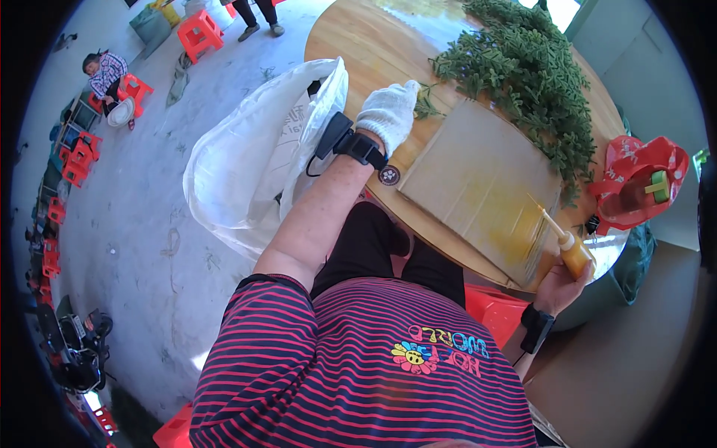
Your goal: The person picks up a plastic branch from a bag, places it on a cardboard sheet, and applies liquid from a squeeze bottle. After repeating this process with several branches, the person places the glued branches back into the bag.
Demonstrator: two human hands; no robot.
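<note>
My left hand, in a white knit glove, is over the table's left part with its fingers drawn together. A small green sprig shows right beside its fingertips; whether they pinch it is unclear. My bare right hand is wrapped round a squeeze bottle of amber liquid. Its long thin nozzle points up and left over a flat cardboard sheet. Yellowish stains cover the sheet's middle and near part. Behind the cardboard lies a large heap of green artificial foliage.
A big white plastic bag hangs open at the left edge of the round wooden table. A red patterned bag sits at its right edge. Red stools and a seated person are farther off. A motorcycle stands at lower left.
</note>
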